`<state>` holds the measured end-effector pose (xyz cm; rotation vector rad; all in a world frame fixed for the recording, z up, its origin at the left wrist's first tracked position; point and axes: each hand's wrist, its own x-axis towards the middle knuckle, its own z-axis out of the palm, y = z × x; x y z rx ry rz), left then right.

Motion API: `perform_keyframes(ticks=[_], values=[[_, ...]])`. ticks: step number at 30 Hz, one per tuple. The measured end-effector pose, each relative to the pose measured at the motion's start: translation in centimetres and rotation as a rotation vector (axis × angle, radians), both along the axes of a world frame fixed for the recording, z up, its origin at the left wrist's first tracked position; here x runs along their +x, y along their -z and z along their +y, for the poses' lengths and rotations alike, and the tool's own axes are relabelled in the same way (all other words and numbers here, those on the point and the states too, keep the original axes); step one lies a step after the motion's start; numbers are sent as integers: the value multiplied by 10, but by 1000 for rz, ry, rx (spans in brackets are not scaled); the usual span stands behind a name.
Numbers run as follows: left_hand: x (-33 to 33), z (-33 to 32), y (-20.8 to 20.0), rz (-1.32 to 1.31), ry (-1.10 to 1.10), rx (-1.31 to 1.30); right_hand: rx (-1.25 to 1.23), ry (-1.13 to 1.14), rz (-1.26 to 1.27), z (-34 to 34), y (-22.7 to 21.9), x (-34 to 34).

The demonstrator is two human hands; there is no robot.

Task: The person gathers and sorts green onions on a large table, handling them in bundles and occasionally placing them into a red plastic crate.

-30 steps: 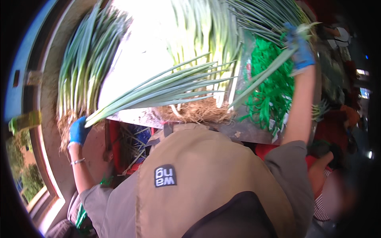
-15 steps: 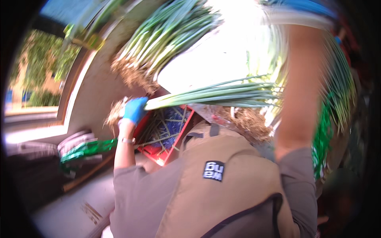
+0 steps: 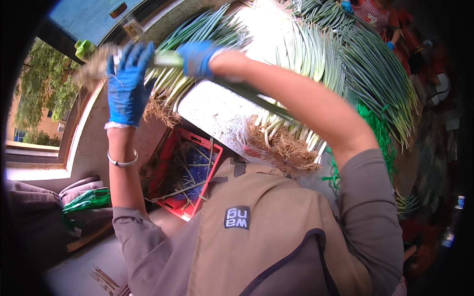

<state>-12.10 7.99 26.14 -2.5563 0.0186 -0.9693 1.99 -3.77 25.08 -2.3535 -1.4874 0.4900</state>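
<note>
My right hand (image 3: 200, 58), in a blue glove, is closed round a bunch of spring onions (image 3: 169, 59) held up over the far left of the table. The roots of the bunch are smeared by motion, and its leaves run back under my right forearm. My left hand (image 3: 124, 89), also blue-gloved, is at the root end with fingers stretched out and thumb apart, seemingly laid against the bunch. Beneath it, a pile of spring onions (image 3: 197, 34) lies on the table. Another row of spring onions (image 3: 308, 54) lies farther right, roots toward me.
A red crate (image 3: 214, 170) with onion scraps stands below the table's left edge. Green strips (image 3: 375, 126) hang at the right; others (image 3: 86, 201) lie on grey cloth at the left. A jar (image 3: 132, 28) stands on the sill. A co-worker's striped apron (image 3: 371, 16) shows far right.
The bunch has moved up and left, away from above the crate. My left hand has opened from its grip near the roots, and my right hand has come across onto the stalks.
</note>
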Motion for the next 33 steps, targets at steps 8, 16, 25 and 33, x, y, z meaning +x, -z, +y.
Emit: perform_keyframes(ticks=[8,16,25,33], values=[[25,-46,34,-289,443,-884,778,442,-157,-218,-213,97],[25,-99,174,258,195,-1362,1093,711,-235,-558,-198,125],[23,-90,180,405,382,-1765,1664,726,427,-593,-49,20],[30,-79,160,688,676,-1905,1949,410,1081,-517,6,-7]])
